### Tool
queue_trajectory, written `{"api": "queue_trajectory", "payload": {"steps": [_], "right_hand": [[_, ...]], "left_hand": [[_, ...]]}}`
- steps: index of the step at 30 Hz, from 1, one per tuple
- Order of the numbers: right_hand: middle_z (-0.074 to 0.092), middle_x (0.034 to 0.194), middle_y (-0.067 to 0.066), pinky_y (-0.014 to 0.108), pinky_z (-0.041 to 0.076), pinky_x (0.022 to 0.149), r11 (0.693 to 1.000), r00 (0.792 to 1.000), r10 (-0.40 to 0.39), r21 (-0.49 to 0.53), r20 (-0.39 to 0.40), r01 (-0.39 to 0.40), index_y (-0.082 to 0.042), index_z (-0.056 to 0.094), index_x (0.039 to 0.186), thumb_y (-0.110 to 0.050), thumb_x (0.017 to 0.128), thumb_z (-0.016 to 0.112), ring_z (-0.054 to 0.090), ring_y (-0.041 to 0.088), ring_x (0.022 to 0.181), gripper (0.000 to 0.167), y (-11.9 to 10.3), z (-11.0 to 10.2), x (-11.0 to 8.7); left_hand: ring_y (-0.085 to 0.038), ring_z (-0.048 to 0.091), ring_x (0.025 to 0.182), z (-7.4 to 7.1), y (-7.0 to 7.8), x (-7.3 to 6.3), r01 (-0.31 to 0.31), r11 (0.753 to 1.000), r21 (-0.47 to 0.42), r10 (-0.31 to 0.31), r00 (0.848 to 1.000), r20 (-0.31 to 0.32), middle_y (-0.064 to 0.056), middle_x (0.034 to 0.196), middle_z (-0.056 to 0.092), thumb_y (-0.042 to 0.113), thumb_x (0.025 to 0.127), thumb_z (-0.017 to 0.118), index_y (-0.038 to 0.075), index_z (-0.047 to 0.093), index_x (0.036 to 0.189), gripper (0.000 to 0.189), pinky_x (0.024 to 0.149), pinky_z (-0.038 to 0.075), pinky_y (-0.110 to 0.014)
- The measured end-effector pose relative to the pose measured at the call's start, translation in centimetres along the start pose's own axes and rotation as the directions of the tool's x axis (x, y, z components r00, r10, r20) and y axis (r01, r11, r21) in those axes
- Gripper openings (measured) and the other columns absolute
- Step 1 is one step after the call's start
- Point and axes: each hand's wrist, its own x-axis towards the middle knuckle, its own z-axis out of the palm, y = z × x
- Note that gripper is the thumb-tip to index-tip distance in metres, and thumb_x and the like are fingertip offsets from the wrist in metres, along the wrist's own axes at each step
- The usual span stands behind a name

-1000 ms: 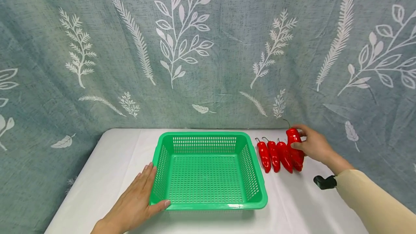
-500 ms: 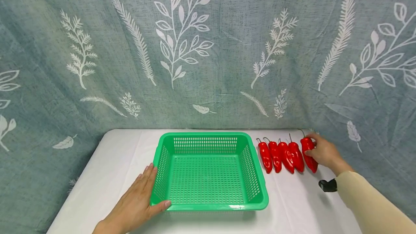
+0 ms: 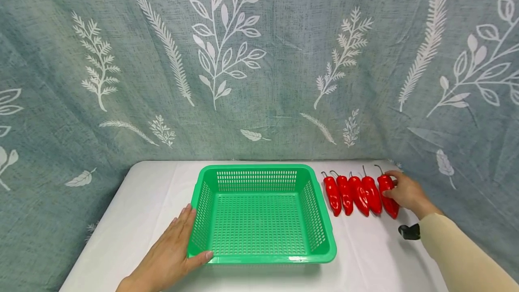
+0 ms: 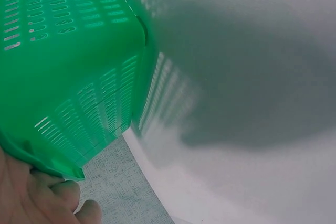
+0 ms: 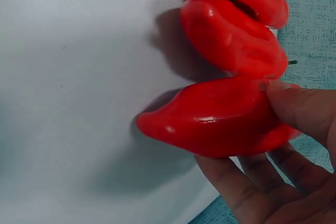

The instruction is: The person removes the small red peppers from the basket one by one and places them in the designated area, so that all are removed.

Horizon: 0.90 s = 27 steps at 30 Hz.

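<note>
My right hand (image 3: 407,192) grips a glossy red pepper (image 3: 387,188) at the right end of a row. In the right wrist view, thumb and fingers close around the stem half of this pepper (image 5: 210,119), whose tapered tip points away over the white cloth. Beside it lies another red pepper (image 3: 371,195), with several more to the left. The left hand (image 3: 168,244), fingers extended, touches the left side of a green plastic basket (image 3: 263,258); the thumb lies at its front left corner. In the left wrist view, curved fingers (image 4: 65,195) show under the basket's rim (image 4: 39,163).
A white-covered table (image 3: 142,202) carries everything. The basket's bare slotted floor shows, with the peppers just right of its wall. A grey-green leaf-patterned curtain (image 3: 284,102) hangs behind the table. A black device (image 3: 408,232) sticks out by the right sleeve.
My right hand has shifted right with the pepper, lowering it from over the neighbouring pepper to the end of the row. The left hand stays at the basket.
</note>
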Motion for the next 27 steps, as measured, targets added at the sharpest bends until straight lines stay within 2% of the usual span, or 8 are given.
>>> {"api": "queue_trajectory", "payload": {"steps": [7,15,23,27], "right_hand": [[0.045,0.136,0.044,0.035,0.061,0.066,1.000,1.000,0.006,-0.016,0.006,-0.006,0.010,0.036,0.152,-0.012,0.094,0.072,0.065,0.039,0.094,0.072,0.5,0.5,-0.1],[0.049,0.136,0.044,0.049,0.064,0.083,0.999,0.999,0.046,0.001,-0.004,-0.046,0.012,0.034,0.153,-0.013,0.097,0.072,0.062,0.048,0.109,0.072,1.1,1.7,-0.5],[0.045,0.142,0.044,0.066,0.053,0.097,0.998,0.998,0.054,-0.019,-0.029,-0.055,0.013,0.032,0.154,-0.024,0.099,0.069,0.055,0.056,0.122,0.075,1.2,1.9,-0.9],[0.042,0.145,0.044,0.067,0.052,0.098,0.998,0.996,0.066,-0.017,-0.052,-0.067,0.012,0.032,0.154,-0.024,0.100,0.067,0.051,0.058,0.124,0.073,0.8,2.4,-1.2]], "left_hand": [[-0.036,0.026,0.161,0.1,-0.1,0.0,-0.009,1.000,0.003,0.009,1.000,-0.013,-0.018,0.174,0.024,0.073,0.094,0.062,-0.003,0.024,0.165,0.111,0.122,-0.013,-0.008],[-0.035,0.025,0.161,0.0,-0.1,-0.1,0.003,1.000,-0.031,-0.003,1.000,0.009,-0.017,0.175,0.023,0.074,0.095,0.061,-0.002,0.023,0.166,0.111,0.121,-0.013,-0.007],[-0.036,0.026,0.161,0.1,-0.1,0.2,-0.007,0.999,-0.034,0.008,1.000,0.011,-0.018,0.174,0.023,0.074,0.095,0.060,-0.003,0.023,0.166,0.111,0.120,-0.013,-0.007],[-0.037,0.026,0.160,0.1,-0.3,0.2,-0.009,1.000,-0.026,0.010,1.000,0.013,-0.018,0.174,0.023,0.074,0.095,0.060,-0.003,0.024,0.166,0.111,0.120,-0.014,-0.006]]}}
